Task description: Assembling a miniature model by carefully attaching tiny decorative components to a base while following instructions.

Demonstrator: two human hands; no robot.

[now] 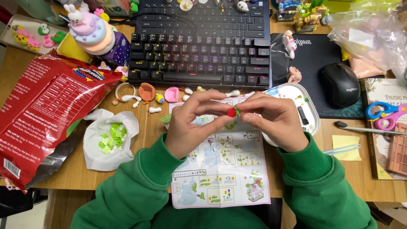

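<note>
At the centre of the frame a small red piece point(231, 112) with a green bit on its right side is pinched between both hands above a folded instruction sheet point(222, 169). The left hand point(190, 125) is closed on it with thumb and forefinger from the left; the right hand point(275, 121) is closed on the green side in the same way. The step seems best done with the two parts lined up squarely and pressed with steady, gentle force, kept low over the sheet so that a dropped part is caught there. To the left, loose light green bricks point(112, 135) are spread on an opened white bag point(99, 154). A large red foil bag point(42, 114), with a pale printed panel and a barcode at its lower corner, is laid along the left edge. A crumpled clear plastic bag point(373, 34) is seen at the upper right, and a yellow sticky note point(347, 146) at the right, below a white tray point(311, 112).
</note>
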